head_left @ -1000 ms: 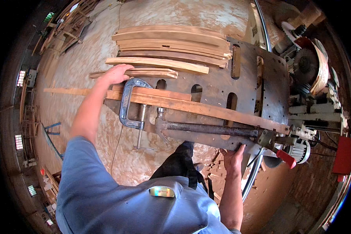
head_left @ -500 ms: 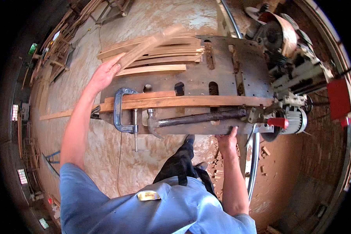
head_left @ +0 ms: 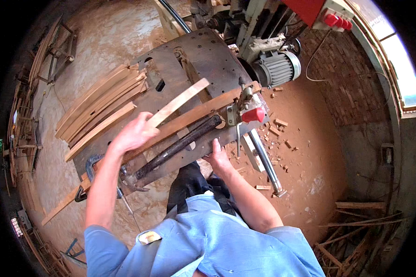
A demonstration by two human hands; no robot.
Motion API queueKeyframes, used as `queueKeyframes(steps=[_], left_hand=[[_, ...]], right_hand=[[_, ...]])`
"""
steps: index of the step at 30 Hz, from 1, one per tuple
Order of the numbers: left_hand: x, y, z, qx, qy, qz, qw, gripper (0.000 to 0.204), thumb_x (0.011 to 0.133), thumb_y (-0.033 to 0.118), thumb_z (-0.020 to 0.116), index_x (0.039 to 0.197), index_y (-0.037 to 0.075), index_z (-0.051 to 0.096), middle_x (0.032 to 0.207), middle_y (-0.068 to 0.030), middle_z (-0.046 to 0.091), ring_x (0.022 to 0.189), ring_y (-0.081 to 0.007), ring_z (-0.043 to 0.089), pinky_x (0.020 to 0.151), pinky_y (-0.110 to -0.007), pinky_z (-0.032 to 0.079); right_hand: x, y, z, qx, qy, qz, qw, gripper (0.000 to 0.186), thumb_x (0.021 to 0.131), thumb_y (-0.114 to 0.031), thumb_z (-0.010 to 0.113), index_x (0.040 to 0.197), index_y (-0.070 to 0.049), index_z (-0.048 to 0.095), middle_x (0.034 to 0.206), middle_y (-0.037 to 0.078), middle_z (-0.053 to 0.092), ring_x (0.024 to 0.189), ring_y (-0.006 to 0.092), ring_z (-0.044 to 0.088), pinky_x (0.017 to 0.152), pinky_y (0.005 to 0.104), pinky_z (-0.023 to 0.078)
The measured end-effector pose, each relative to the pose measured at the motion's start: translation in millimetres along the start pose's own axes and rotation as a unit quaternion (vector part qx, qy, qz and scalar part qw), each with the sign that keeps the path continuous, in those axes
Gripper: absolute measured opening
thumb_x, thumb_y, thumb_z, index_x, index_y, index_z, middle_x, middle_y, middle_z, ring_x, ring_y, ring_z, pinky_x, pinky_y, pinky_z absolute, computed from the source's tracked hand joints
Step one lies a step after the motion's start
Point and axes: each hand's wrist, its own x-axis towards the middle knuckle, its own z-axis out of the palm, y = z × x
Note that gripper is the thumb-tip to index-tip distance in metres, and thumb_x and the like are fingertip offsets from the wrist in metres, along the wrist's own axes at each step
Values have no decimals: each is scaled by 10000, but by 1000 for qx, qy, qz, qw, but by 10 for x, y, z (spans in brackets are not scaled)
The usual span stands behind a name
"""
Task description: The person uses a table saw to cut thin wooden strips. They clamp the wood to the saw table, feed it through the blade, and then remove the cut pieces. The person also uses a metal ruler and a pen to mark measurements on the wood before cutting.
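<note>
The pale label [head_left: 149,237] on the shirt [head_left: 208,251], toward 7 o'clock, is too small to read. At 9 o'clock the left hand [head_left: 135,134] is closed round one end of a wooden strip [head_left: 182,99] — its free end points to 2 o'clock, over the metal table [head_left: 208,51]. The right hand [head_left: 218,160], toward 5 o'clock, has its thumb at the table's near edge — whether the hidden fingers grip, I cannot tell. Half a second ago the strip overlapped the stacked strips [head_left: 101,99] at 10 o'clock; now it shows apart from them.
</note>
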Motion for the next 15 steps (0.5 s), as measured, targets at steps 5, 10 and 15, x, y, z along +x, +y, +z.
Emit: queueKeyframes(steps=[5, 10, 15], left_hand=[[669, 254, 277, 25, 3, 111, 993, 400, 853, 337, 632, 1104, 40, 537, 1019, -233, 637, 992, -383, 612, 854, -451, 484], [1117, 597, 641, 82, 49, 154, 983, 255, 900, 302, 540, 988, 63, 560, 936, -194, 667, 886, -373, 648, 752, -479, 535], [1388, 951, 828, 22, 53, 175, 983, 289, 887, 287, 594, 975, 15, 552, 897, -213, 656, 862, -391, 647, 733, -471, 539]], right_hand=[[-37, 49, -100, -23, 4, 66, 998, 646, 974, -550, 398, 1383, -50, 383, 1339, 111, 510, 1188, 276, 529, 979, 457, 443], [-219, -78, 20, -29, 32, 88, 995, 655, 979, -519, 407, 1372, 5, 393, 1328, 156, 505, 1190, 308, 524, 1003, 450, 445], [-290, -52, -5, 46, -8, 136, 990, 708, 969, -575, 378, 1397, -11, 355, 1364, 161, 469, 1215, 318, 504, 1051, 453, 407]])
